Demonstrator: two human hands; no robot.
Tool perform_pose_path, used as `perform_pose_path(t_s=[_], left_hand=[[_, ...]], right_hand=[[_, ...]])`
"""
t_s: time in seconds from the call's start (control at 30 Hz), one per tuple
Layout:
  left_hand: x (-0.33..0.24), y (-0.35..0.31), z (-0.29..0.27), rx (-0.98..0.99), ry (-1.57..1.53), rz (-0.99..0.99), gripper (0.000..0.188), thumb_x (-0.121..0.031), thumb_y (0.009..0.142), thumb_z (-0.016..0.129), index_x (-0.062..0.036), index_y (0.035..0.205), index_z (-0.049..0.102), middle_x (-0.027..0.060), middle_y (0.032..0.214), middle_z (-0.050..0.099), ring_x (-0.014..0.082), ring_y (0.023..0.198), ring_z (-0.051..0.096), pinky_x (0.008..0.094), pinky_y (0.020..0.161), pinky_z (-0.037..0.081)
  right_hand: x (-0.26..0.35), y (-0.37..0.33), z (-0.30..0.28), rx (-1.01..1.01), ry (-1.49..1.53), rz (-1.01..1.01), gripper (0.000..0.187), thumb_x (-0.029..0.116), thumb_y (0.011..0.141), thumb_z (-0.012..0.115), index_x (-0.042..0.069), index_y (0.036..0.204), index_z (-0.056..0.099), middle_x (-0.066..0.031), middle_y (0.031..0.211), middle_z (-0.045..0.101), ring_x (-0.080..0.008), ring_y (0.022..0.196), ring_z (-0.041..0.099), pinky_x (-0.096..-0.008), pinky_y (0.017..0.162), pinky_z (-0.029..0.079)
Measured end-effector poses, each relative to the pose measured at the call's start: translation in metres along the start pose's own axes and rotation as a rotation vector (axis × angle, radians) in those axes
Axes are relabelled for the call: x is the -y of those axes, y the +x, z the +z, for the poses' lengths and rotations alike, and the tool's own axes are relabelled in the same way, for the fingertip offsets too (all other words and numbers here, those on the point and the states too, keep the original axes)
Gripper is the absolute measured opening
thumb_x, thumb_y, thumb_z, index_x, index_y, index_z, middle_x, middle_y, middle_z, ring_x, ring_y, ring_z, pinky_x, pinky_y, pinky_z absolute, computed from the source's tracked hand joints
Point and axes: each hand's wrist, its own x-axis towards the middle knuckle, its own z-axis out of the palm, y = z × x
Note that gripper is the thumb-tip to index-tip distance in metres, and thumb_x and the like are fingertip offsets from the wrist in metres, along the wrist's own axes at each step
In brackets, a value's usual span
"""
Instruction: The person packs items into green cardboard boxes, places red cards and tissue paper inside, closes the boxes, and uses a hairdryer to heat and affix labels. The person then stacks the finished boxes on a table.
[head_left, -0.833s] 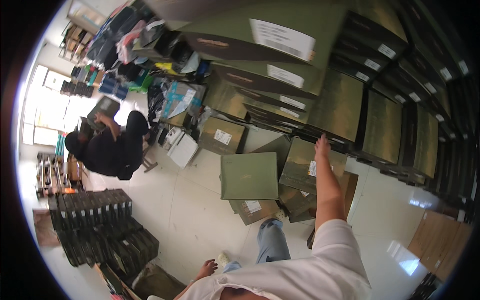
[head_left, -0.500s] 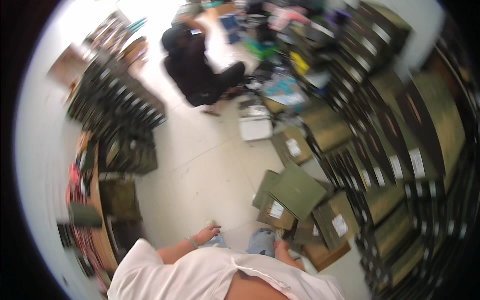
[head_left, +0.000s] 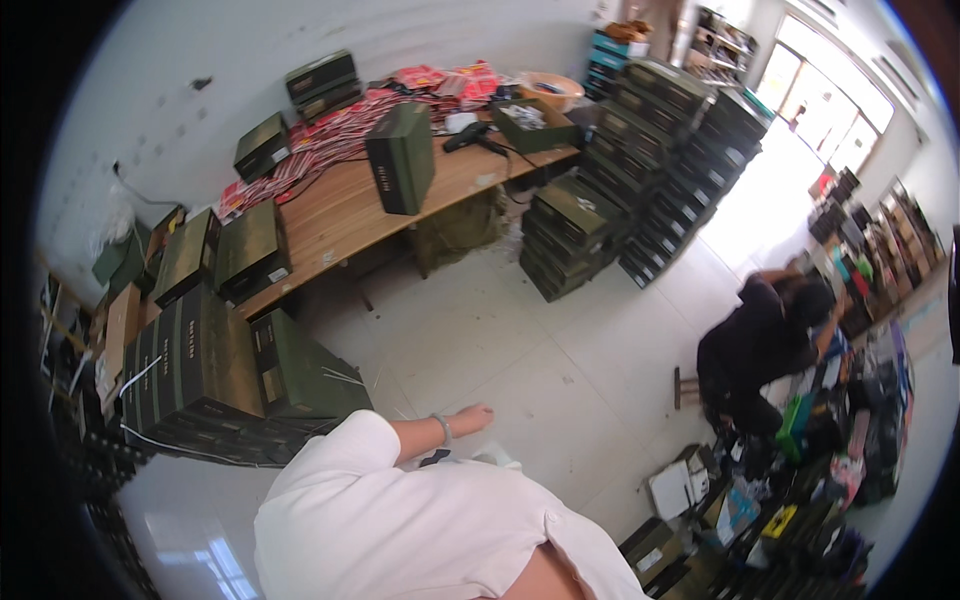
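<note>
My left hand [head_left: 472,418], with a bracelet on its wrist, hangs over the pale tiled floor in front of my white shirt. Its fingers look loosely curled, and nothing shows in them. My right hand is out of view. Closest to my left arm are large dark green boxes [head_left: 190,365] stacked at the left, with a white strap around some of them. Beyond the hand stands a wooden table [head_left: 335,200]. One green box [head_left: 400,160] stands on end near its front edge, and my hand is well apart from it.
Red printed packets [head_left: 345,140] cover the table's back, near a black hair-dryer-shaped tool [head_left: 470,137] and an orange basin [head_left: 570,92]. Tall green box stacks [head_left: 650,150] rise beyond the table. At the right, a person in black [head_left: 750,340] sits low by a cluttered pile [head_left: 800,440].
My view has swung left, bringing the table and its packets into sight. The person and clutter now lie at the right. My right hand has left the picture, and my left fingers look more curled.
</note>
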Motion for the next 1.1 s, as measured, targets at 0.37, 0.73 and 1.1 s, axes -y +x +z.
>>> perform_pose_path(t_s=[0.37, 0.73, 1.1], left_hand=[[-0.043, 0.061, -0.253, -0.847, 0.048, 0.053, 0.077, -0.039, 0.084, 0.067, -0.0021, 0.143, 0.034, 0.0279, 0.139, 0.041, 0.0405, 0.128, 0.043, 0.0438, 0.105, 0.038], [-0.260, 0.116, -0.562, -1.242, 0.752, -0.049, 0.088, -0.060, 0.073, 0.069, -0.0194, 0.145, 0.038, 0.0308, 0.152, 0.018, 0.0477, 0.143, 0.008, 0.0627, 0.113, 0.004], [-0.314, 0.226, -0.751, -0.819, 0.509, -0.386, 0.135, -0.078, 0.053, 0.072, -0.0210, 0.155, 0.005, 0.0409, 0.150, 0.008, 0.0535, 0.142, 0.000, 0.0664, 0.109, 0.000]], right_hand=[[0.285, -0.052, 0.421, 0.576, -0.666, -0.595, 0.038, 0.019, 0.088, 0.060, 0.004, 0.123, 0.060, -0.0118, 0.097, 0.068, -0.0199, 0.078, 0.065, -0.0314, 0.068, 0.051], [0.421, 0.059, 0.643, 0.589, -1.000, -0.969, 0.039, 0.024, 0.084, 0.061, -0.001, 0.114, 0.064, -0.0127, 0.077, 0.069, -0.0179, 0.061, 0.065, -0.0311, 0.058, 0.053], [0.541, 0.058, 0.760, 0.412, -0.951, -0.964, 0.036, 0.026, 0.085, 0.061, 0.002, 0.111, 0.066, -0.0149, 0.081, 0.069, -0.0260, 0.071, 0.065, -0.0361, 0.065, 0.052]])
